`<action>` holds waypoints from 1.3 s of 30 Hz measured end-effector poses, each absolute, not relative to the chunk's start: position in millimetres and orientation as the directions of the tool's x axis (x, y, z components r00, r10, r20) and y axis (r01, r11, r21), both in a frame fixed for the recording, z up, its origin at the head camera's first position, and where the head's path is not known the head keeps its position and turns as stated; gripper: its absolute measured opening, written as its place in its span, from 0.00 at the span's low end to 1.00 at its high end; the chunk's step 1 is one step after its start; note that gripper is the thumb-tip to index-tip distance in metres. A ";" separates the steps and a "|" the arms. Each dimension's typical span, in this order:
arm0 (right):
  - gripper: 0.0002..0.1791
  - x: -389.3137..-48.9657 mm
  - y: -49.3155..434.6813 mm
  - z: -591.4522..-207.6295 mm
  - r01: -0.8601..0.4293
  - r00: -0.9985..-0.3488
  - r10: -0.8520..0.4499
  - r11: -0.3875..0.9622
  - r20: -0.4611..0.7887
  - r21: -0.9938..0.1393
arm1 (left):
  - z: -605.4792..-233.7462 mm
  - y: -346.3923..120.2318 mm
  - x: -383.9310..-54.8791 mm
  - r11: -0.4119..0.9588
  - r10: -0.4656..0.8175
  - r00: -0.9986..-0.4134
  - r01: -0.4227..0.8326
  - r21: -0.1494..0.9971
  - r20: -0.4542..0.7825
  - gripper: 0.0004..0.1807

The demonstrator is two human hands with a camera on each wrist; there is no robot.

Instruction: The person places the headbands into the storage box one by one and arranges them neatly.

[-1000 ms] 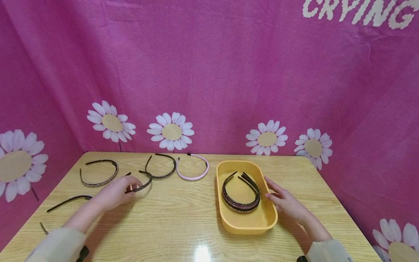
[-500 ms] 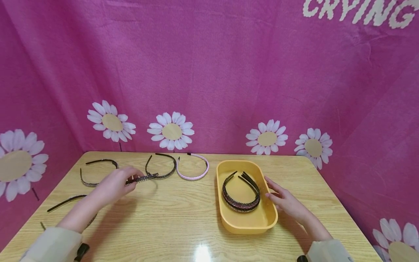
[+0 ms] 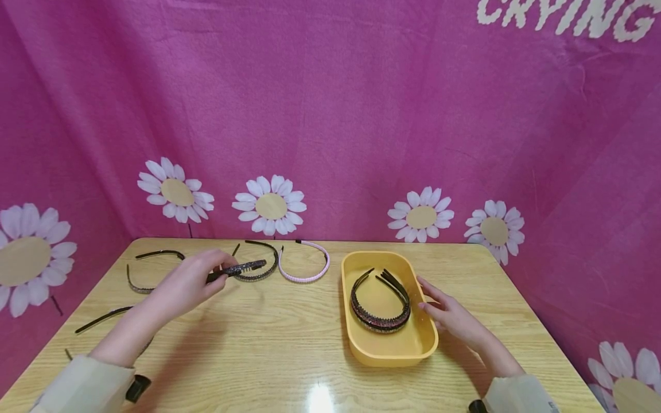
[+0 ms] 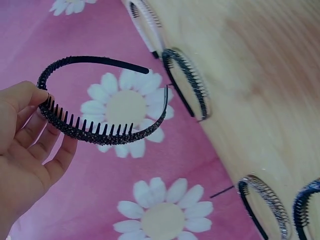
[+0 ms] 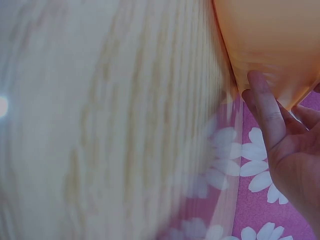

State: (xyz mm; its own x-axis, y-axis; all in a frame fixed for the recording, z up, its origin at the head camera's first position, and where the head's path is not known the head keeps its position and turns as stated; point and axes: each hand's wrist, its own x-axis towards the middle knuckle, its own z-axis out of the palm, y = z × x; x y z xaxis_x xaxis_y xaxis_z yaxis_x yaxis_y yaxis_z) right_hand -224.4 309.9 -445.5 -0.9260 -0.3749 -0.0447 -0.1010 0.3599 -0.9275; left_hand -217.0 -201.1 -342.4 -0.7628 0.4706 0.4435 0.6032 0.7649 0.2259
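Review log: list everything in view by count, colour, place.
table: 1, light wood, centre
box: 1, yellow, table's right half
boxed headbands: several, dark, inside box
held headband: 1, black, raised above table
pink headband: 1, pale pink, far edge
dark headbands: at least 3, dark, table's left
dark tip: 1, dark, lower left
backdrop: count unclear, pink, behind table
daisies: several, white, on backdrop
"CRYING" lettering: 1, white, top right
left grip: 1, on held headband
right grip: 1, box's right side
sleeves: 2, cream, bottom edge
black pieces: 2, black, near sleeves
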 end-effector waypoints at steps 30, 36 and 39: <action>0.37 -224.3 309.6 -445.3 -0.101 -0.925 -0.379 0.347 -0.041 -0.933 | -298.1 -125.0 -215.2 0.533 0.517 -0.462 0.832 0.151 0.720 0.16; 0.37 -223.7 309.2 -444.4 -0.095 -0.927 -0.373 0.355 -0.048 -0.930 | -295.2 -103.1 -217.0 0.480 0.523 -0.414 0.865 0.144 0.745 0.15; 0.36 -223.5 308.9 -443.9 -0.090 -0.927 -0.371 0.357 -0.053 -0.930 | -294.9 -91.9 -217.4 0.462 0.530 -0.403 0.875 0.145 0.746 0.15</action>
